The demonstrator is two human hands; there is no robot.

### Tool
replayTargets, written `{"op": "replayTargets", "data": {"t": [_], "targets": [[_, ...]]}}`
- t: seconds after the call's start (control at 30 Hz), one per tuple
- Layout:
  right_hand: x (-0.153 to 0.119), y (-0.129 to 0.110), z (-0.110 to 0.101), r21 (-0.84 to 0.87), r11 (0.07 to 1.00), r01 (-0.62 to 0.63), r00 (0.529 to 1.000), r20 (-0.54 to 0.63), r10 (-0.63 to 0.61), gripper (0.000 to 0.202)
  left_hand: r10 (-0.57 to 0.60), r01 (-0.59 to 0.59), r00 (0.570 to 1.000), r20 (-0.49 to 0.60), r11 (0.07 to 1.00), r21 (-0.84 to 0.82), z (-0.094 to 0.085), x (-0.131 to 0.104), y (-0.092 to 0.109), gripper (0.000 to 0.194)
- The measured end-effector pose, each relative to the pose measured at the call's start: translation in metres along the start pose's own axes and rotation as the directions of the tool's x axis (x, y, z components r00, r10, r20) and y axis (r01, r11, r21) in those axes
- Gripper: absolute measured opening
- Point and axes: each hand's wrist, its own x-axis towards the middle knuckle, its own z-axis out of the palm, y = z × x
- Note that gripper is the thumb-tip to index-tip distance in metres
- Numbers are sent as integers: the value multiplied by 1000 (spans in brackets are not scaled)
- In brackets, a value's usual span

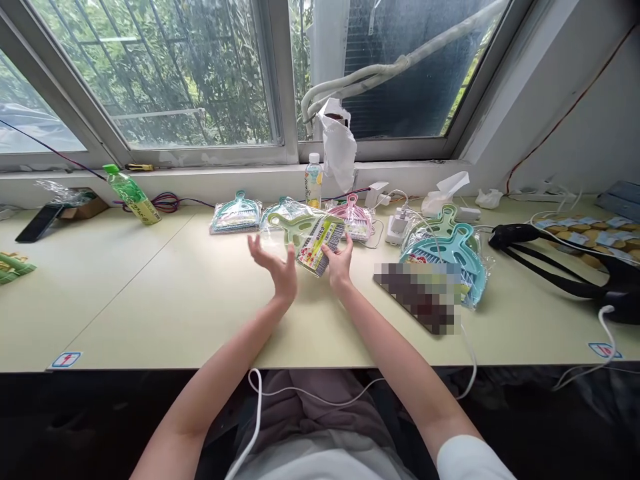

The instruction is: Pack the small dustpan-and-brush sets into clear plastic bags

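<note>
My right hand (pixel 341 265) grips a green dustpan and brush set (pixel 295 230) by the edge of its printed label card, above the table. The set is tilted, its handle end pointing up and to the left. Beside it on the left, my left hand (pixel 281 272) is open with the fingers spread, holding nothing. Behind them lie a wrapped blue dustpan set (pixel 237 213) and a wrapped pink dustpan set (pixel 353 217). Farther right is a larger blue dustpan set (pixel 463 257) in clear film, with another green dustpan (pixel 447 220) behind it.
A blurred-out phone-like slab (pixel 417 300) lies right of my hands. A clear drink bottle (pixel 313 181) stands at the back; a green-capped bottle (pixel 133 195) leans left. A power strip (pixel 397 225), cables and a black strapped device (pixel 555 267) occupy the right. The window (pixel 287 80) borders the table.
</note>
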Motion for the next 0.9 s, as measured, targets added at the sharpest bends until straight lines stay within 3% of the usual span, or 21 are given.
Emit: {"op": "replayTargets", "data": {"t": [0.07, 0.1, 0.17, 0.23, 0.3, 0.37, 0.47, 0.5, 0.53, 0.57, 0.67, 0.73, 0.8, 0.9], "targets": [[-1, -2, 2, 50, 999, 7, 1000, -8, -7, 96, -212, 198, 976, -58, 962, -188, 0, 8, -3, 84], [-2, -3, 3, 66, 998, 11, 1000, -9, -10, 96, -311, 298, 951, 2, 908, -294, 1, 13, -5, 84], [-4, -3, 4, 82, 996, 21, 1000, 1, -21, 98, -420, 517, 856, 302, 732, -444, 2, 19, -7, 73], [-6, -3, 5, 79, 996, 31, 999, 23, -33, 102, -382, 709, 683, 622, 550, -441, 4, 21, -6, 56], [-7, -6, 5, 76, 996, 50, 998, 45, -53, 104, -326, 812, 543, 774, 440, -384, 6, 18, -4, 43], [-7, -11, 5, 73, 994, 86, 994, 59, -91, 105, -312, 854, 471, 825, 396, -338, 7, 11, -3, 37], [-5, -19, 4, 51, 986, 158, 982, 101, -162, 103, -288, 889, 350, 891, 401, -220, 7, 2, -2, 40], [-5, -20, 4, 39, 983, 178, 977, 114, -182, 102, -282, 889, 335, 899, 411, -202, 8, 0, -2, 42], [-4, -21, 4, 29, 981, 193, 973, 121, -195, 101, -276, 882, 348, 896, 420, -213, 8, -2, -2, 44], [-4, -21, 4, 21, 979, 201, 972, 121, -202, 100, -272, 871, 384, 882, 425, -248, 9, -3, -2, 45], [-5, -15, 5, 23, 982, 188, 977, 97, -190, 103, -304, 812, 546, 781, 421, -403, 10, -1, -4, 42], [-7, -12, 6, 34, 987, 160, 982, 93, -162, 107, -354, 792, 593, 724, 418, -445, 10, 3, -6, 41], [-8, -13, 6, 44, 990, 134, 984, 115, -139, 108, -389, 813, 560, 732, 431, -393, 8, 8, -9, 43], [-6, -23, 5, 56, 989, 140, 970, 192, -149, 105, -324, 852, 419, 848, 462, -245, 4, 10, -12, 49]]}}
